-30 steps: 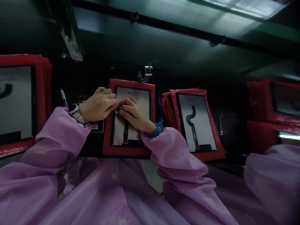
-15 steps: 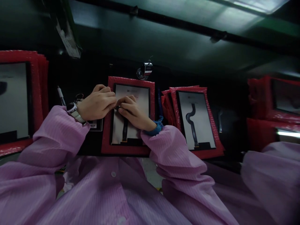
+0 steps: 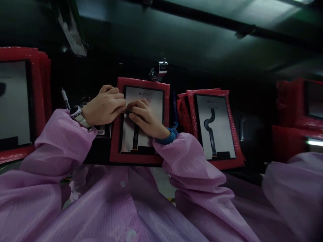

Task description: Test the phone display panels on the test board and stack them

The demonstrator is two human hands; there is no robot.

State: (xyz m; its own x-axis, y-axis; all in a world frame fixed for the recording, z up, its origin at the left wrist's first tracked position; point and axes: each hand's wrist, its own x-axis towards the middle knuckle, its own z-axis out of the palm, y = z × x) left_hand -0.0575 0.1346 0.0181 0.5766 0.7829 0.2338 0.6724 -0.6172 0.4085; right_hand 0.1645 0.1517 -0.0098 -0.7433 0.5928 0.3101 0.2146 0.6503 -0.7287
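Note:
In front of me a display panel (image 3: 156,101) with a pale back and dark rim lies on a red bubble-wrap bag (image 3: 141,159). A black flex cable (image 3: 135,137) runs up from the panel's lower edge. My right hand (image 3: 147,119), a blue band at its wrist, rests over the panel and pinches the cable's small dark upper end. My left hand (image 3: 107,105), wearing a watch, is closed at the panel's left edge. Its fingertips meet the cable end; what they pinch is too small to make out.
To the right, another panel (image 3: 223,129) with a curved flex cable lies on red bags. More panels on red bags (image 3: 41,97) are at left. A chrome tally counter (image 3: 161,69) stands behind the bag, a pen (image 3: 65,97) at left. Another person's sleeve (image 3: 292,188) shows at right.
The view has shifted slightly. Both hands stay together at the cable's upper end, with only small finger movement. The panel and cable lie as before.

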